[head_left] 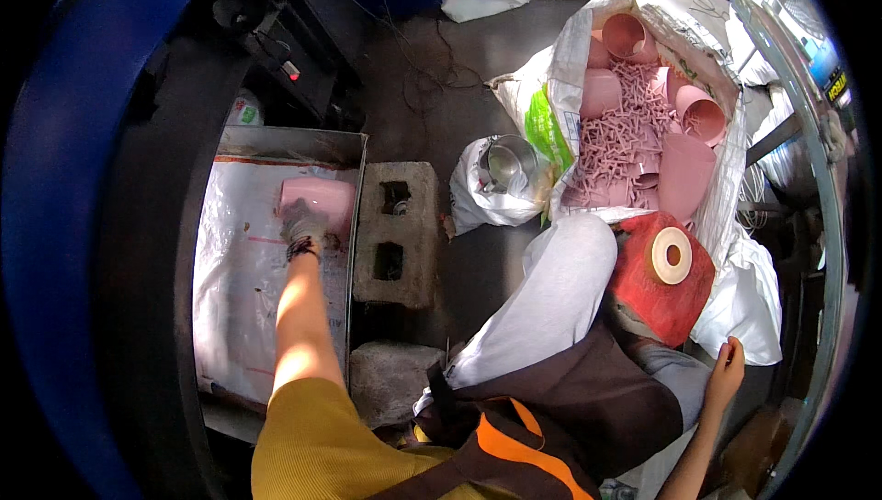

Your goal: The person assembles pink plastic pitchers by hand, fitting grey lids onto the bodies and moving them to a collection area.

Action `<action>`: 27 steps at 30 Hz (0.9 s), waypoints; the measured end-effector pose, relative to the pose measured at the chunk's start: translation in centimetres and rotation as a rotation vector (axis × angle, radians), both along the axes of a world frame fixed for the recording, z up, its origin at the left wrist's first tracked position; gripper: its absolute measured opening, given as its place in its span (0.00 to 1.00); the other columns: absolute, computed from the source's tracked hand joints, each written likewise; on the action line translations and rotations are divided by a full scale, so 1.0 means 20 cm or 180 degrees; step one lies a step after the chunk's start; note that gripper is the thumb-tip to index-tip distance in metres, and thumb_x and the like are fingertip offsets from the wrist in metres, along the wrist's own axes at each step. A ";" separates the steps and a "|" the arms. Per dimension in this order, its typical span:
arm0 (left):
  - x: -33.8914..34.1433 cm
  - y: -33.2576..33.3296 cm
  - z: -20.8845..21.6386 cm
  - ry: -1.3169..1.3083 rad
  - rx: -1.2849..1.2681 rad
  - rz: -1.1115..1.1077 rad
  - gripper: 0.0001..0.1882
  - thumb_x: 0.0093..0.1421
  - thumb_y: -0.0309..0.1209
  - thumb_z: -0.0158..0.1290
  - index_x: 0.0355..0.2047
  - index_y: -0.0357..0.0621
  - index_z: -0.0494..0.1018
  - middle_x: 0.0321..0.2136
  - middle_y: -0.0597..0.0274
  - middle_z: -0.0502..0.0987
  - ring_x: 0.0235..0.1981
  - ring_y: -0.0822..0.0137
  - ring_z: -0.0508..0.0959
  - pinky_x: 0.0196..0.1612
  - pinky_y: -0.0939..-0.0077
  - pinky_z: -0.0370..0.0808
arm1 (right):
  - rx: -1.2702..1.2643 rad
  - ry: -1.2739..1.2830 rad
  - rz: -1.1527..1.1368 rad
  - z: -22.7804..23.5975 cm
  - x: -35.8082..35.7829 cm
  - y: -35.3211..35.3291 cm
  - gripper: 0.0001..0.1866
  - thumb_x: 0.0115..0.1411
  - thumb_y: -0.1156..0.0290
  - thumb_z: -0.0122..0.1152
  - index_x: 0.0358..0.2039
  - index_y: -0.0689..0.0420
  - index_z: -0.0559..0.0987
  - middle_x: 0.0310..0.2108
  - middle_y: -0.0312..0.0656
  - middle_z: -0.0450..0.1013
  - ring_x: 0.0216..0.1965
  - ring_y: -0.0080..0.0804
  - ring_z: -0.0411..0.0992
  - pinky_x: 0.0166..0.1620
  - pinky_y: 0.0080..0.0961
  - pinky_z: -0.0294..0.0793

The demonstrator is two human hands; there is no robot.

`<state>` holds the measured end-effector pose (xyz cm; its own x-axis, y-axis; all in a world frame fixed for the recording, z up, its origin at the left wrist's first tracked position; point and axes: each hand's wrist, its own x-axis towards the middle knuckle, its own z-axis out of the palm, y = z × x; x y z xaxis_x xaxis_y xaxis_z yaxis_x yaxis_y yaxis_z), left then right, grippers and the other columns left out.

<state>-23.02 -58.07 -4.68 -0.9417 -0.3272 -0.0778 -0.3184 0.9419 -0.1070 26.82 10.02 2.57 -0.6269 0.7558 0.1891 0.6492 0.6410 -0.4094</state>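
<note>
A worker's left hand, in a grey glove, touched a pink plastic cup lying on its side in the upper part of a metal tray lined with white sheeting. Whether the gloved fingers were clamped on the cup could not be told. The bare right hand, well apart from the left, hung beside a white plastic bag at the opposite side of the scene, its fingers curled; how tightly could not be made out.

Just right of the tray stood a grey concrete block with two square holes, and below it sat a rough grey stone slab. Farther right, a metal bowl rested in a small white bag, next to a large open woven sack filled with more pink cups and thin pink plastic scraps. A cream-coloured ring lay on a red pad over the worker's knee. The worker wore a mustard sleeve, light grey trousers and a dark apron.
</note>
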 end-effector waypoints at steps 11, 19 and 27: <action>-0.25 -0.41 -0.04 0.0343 0.0337 -0.0271 0.46 0.54 0.53 0.54 0.67 0.49 0.48 0.66 0.46 0.50 0.64 0.45 0.57 0.63 0.51 0.61 | 0.0027 -0.0537 -0.0512 0.00 0.05 0.00 0.14 0.64 0.66 0.52 0.44 0.63 0.76 0.39 0.49 0.76 0.40 0.39 0.75 0.46 0.29 0.71; -0.11 0.15 -0.20 -0.0503 -0.0015 0.0176 0.43 0.54 0.47 0.54 0.67 0.54 0.49 0.67 0.47 0.45 0.60 0.42 0.65 0.55 0.44 0.68 | 0.0207 -0.0443 -0.0145 0.03 -0.07 -0.10 0.12 0.62 0.69 0.54 0.43 0.62 0.76 0.38 0.50 0.76 0.39 0.43 0.75 0.44 0.30 0.72; -0.30 -0.21 0.21 0.1279 0.0579 -0.1283 0.24 0.58 0.35 0.48 0.55 0.46 0.66 0.52 0.51 0.71 0.50 0.52 0.74 0.51 0.62 0.73 | -0.0802 0.0367 0.0131 0.15 -0.33 -0.34 0.11 0.65 0.70 0.53 0.44 0.61 0.76 0.36 0.40 0.76 0.38 0.25 0.73 0.42 0.22 0.71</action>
<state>-29.05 -62.21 -0.45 -0.9561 0.0472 0.2891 0.0858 0.9888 0.1223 20.14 3.21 5.62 -0.6433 0.7624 0.0704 0.5647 0.5345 -0.6288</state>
